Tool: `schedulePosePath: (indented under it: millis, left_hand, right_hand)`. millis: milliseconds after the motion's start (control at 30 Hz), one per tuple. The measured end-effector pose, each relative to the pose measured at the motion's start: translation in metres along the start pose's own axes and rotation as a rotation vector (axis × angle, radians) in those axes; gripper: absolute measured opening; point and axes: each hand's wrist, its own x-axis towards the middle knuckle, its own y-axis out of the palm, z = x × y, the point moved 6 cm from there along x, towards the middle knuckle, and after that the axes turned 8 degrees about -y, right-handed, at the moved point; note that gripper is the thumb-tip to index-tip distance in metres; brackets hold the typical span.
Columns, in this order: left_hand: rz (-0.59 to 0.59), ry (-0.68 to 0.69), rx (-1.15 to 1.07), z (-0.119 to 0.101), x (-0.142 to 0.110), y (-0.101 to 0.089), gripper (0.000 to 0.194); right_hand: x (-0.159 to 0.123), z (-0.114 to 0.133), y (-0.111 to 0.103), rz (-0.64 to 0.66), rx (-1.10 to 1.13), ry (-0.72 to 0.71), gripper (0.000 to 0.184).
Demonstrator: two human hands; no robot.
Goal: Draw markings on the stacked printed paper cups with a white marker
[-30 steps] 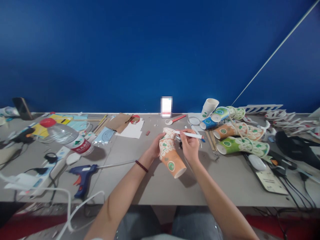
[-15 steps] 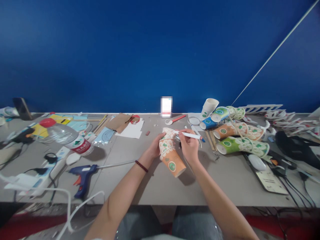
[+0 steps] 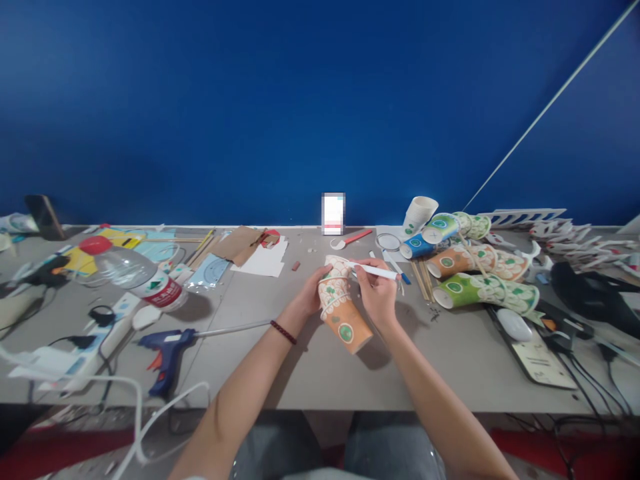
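My left hand [image 3: 311, 293] is wrapped round a stack of paper cups [image 3: 345, 313], orange at the lower end and white with green leaf prints above. The stack tilts, its orange end toward me. Between the fingers of my right hand [image 3: 379, 297] is a white marker pen [image 3: 375, 271], its tip end near the upper rim of the cups. Whether the tip touches the cup I cannot tell. More joined paper cups in green [image 3: 480, 292], orange [image 3: 475, 261] and blue [image 3: 417, 245] lie to the right.
A blue glue gun [image 3: 170, 353] and a water bottle [image 3: 145, 277] lie on the left, beside a power strip [image 3: 100, 340]. Wooden sticks [image 3: 423, 280] and a stack of white cups [image 3: 419, 215] are on the right. A phone [image 3: 333, 213] leans on the blue wall.
The marker pen has shifted slightly in my right hand, its rear end a little further left. The cup stack stays nearly in place.
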Motion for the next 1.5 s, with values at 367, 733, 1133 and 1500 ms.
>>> schedulePosePath:
  millis: [367, 733, 1133, 1500]
  left_hand:
    - [0.008, -0.008, -0.013, 0.0004, 0.0010, -0.0006, 0.040]
    - [0.022, -0.032, -0.055, 0.0017, 0.0024, -0.0014, 0.038]
    - [0.026, -0.042, -0.060, 0.0018, 0.0039, -0.0047, 0.039]
    - [0.031, -0.063, -0.065, 0.0016, 0.0030, -0.0020, 0.039]
  right_hand:
    - [0.0007, -0.0005, -0.0023, -0.027, -0.034, -0.042, 0.020]
    - [0.0008, -0.0049, -0.0032, -0.046, 0.007, -0.021, 0.023]
    - [0.0006, -0.0018, -0.0025, -0.054, 0.049, -0.016, 0.020]
    - [0.0017, -0.0087, -0.0035, -0.048, 0.009, -0.034, 0.021]
